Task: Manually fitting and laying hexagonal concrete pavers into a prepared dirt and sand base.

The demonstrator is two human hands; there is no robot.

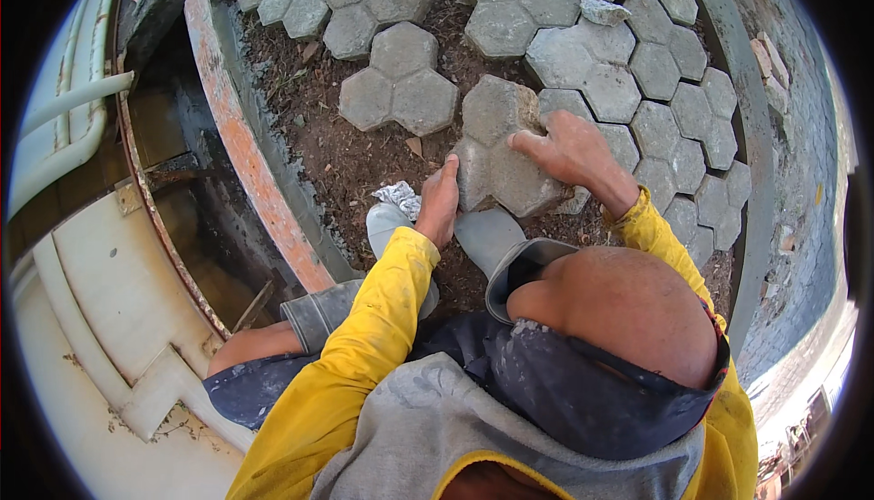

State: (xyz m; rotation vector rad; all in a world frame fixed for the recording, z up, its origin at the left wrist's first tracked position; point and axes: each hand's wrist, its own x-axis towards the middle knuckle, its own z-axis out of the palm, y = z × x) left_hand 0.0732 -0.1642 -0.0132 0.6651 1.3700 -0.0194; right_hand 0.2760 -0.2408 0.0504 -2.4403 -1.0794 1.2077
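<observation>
Between my hands is a grey concrete paver point(505, 149) made of three joined hexagons, raised over the soil and covering part of the laid pavers behind it. My left hand point(439, 201) grips its left side, with the thumb at the edge. On the upper right my right hand point(575, 156) wraps its edge, the thumb lying on top. Another three-lobed paver point(401, 86) lies loose on the dirt, just beyond and to the left. To the right, laid pavers point(669, 136) fit closely together. The undersides of both grips are hidden.
An orange-stained board point(246, 145) edges the soil at left, beside a dark trench point(196, 218). A concrete curb point(751, 190) borders the right. Stone chunks point(604, 11) rest on the far pavers. Crumpled pale scrap point(399, 198) lies by my grey rubber boots point(487, 238).
</observation>
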